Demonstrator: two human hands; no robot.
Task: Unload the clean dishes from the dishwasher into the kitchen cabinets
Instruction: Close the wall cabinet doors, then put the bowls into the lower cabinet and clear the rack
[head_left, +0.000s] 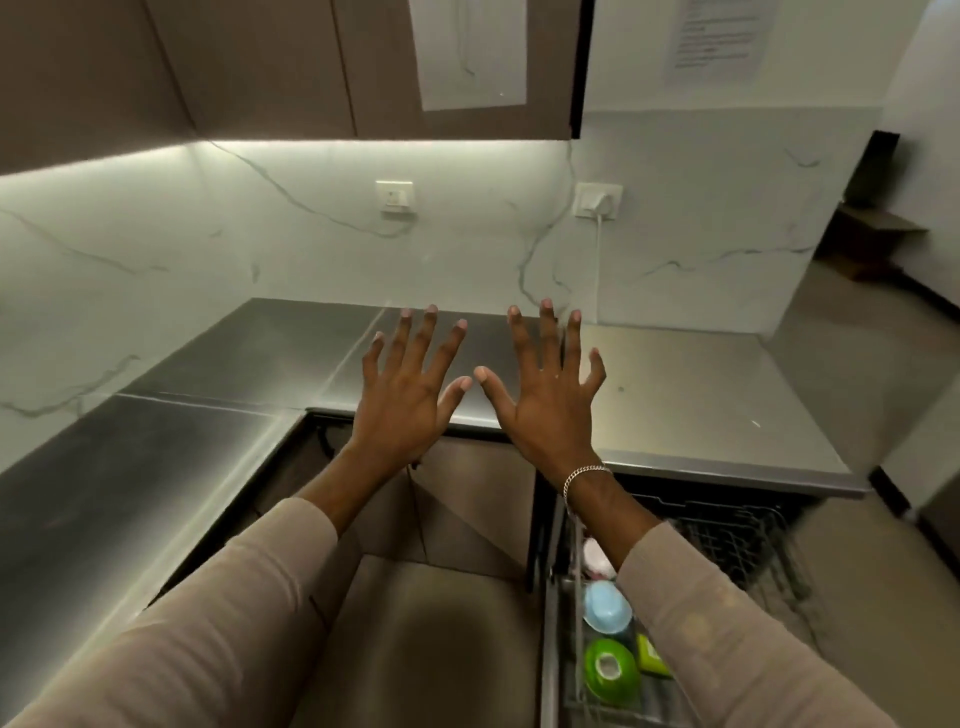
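Note:
My left hand (408, 389) and my right hand (545, 395) are held out side by side above the front edge of the steel counter (691, 395), fingers spread, holding nothing. Below my right arm the dishwasher rack (737, 535) is pulled out. In it sit a light blue bowl (605, 605), a green bowl (610, 670), a green item (652, 657) partly hidden by my sleeve, and a pink-white dish (595, 558). Brown upper cabinets (270, 67) hang overhead with doors closed.
The counter runs in an L along the left (114, 483). Brown lower cabinet doors (467, 504) stand beneath my hands. Two wall sockets, one bare (396, 196) and one with a white cable (598, 201), sit on the marble backsplash. Open floor lies to the right.

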